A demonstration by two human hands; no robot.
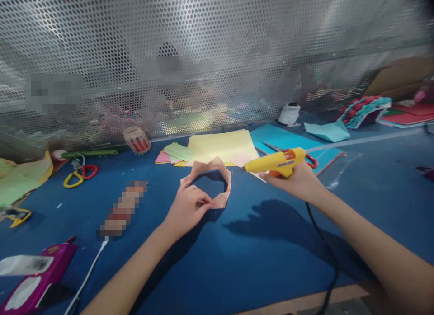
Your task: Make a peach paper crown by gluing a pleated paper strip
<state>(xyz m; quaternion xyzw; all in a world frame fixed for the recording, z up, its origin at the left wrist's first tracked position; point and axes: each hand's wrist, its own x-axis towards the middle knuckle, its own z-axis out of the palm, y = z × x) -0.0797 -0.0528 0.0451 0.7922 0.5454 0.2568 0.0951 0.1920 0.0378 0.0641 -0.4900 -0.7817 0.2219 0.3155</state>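
My left hand (pixel 193 202) pinches the near side of a ring of folded, peach-coloured paper (pixel 222 199), which stands on the blue table (pixel 244 270). The ring has angular, pointed edges around an open middle. My right hand (pixel 298 181) is wrapped round the handle of a yellow hot glue gun (pixel 271 162). Its nozzle points left toward the ring and stays apart from it. A black cord (pixel 318 229) runs from the gun down to the table's front edge. The palm side of my right hand is hidden.
Yellow sheets (pixel 220 145), blue sheets (pixel 281 138) and small coloured paper slips (pixel 176 152) lie behind the ring. Scissors (pixel 82 174) and a blurred-out device with a white cable (pixel 90 274) are left. A purple device (pixel 44 270) sits front left. A perforated metal panel (pixel 217 71) closes the back.
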